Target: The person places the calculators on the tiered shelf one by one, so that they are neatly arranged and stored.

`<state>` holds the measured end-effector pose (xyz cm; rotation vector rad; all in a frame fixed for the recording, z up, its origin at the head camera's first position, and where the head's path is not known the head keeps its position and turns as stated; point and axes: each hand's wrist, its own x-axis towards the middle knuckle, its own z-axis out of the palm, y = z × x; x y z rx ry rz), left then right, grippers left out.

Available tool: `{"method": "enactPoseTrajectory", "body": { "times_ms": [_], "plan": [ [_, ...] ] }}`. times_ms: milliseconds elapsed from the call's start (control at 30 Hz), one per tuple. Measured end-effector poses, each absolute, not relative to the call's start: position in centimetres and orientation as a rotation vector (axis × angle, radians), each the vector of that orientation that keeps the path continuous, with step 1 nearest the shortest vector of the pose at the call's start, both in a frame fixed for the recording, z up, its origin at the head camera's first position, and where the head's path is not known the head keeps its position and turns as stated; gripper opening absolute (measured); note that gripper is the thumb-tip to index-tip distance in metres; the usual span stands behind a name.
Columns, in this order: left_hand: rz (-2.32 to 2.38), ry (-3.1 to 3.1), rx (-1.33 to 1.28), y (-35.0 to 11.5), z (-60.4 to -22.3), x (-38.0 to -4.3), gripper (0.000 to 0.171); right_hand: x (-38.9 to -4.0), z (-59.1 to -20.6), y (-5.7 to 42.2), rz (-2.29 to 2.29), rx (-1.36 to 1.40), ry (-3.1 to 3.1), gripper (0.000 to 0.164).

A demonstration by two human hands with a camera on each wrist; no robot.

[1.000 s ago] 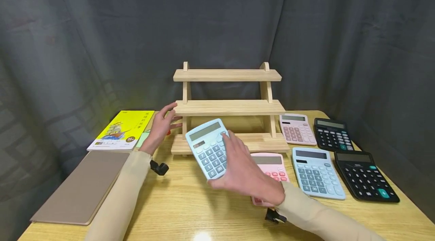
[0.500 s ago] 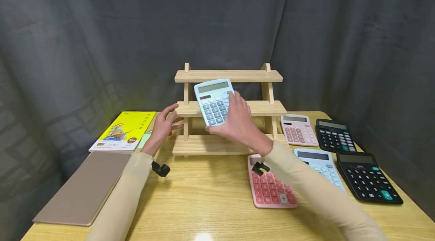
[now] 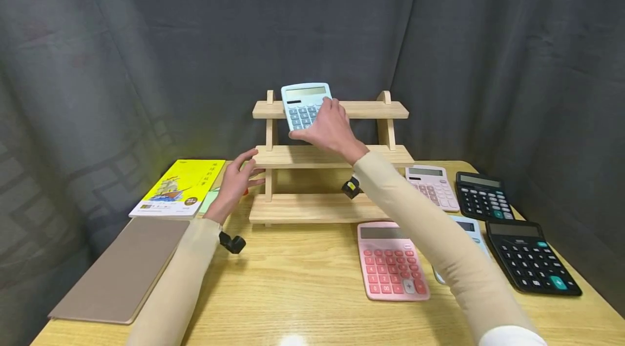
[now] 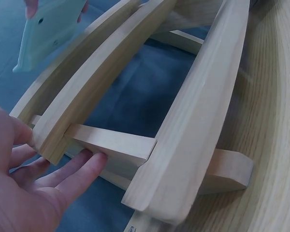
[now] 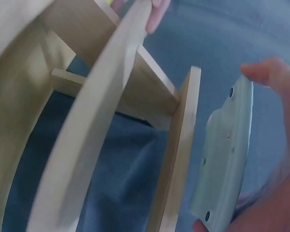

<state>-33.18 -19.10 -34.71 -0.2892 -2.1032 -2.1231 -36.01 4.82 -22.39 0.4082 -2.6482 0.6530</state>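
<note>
A light blue calculator is in my right hand, pinched between thumb and fingers along its right side and lower corner. It overlaps the left part of the top plank of the wooden tiered shelf, keys facing me. In the right wrist view the calculator's back shows beside the top plank, with a gap between them. My left hand grips the left end of the middle plank. The left wrist view shows its fingers curled under that plank, by the side support.
A pink calculator lies in front of the shelf. To the right lie a pale pink calculator, a black one, a larger black one and a blue one partly under my sleeve. A yellow book and brown notebook lie left.
My right hand has lifted the light blue calculator from low in front of the shelf up to the top plank, and it is now more upright. The left hand stays at the middle plank.
</note>
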Motion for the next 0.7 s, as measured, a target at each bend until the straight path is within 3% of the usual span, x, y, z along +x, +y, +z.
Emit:
{"method": "enactPoseTrajectory", "body": {
  "times_ms": [133,300,700],
  "plan": [
    [-2.14,-2.105,-0.278,-18.9,-33.6,-32.2,0.047,-37.5,-21.7,3.8,0.669,0.363,-2.689,0.106],
    [-2.104,-2.111,-0.291,-19.3,-34.9,-33.2,0.048,-38.9,-21.6,2.7,0.676,0.303,-2.721,0.107],
    [-2.071,-2.1,-0.3,-18.9,-35.5,-34.0,0.046,-41.1,-21.6,1.8,0.702,0.244,-2.738,0.128]
  ]
}}
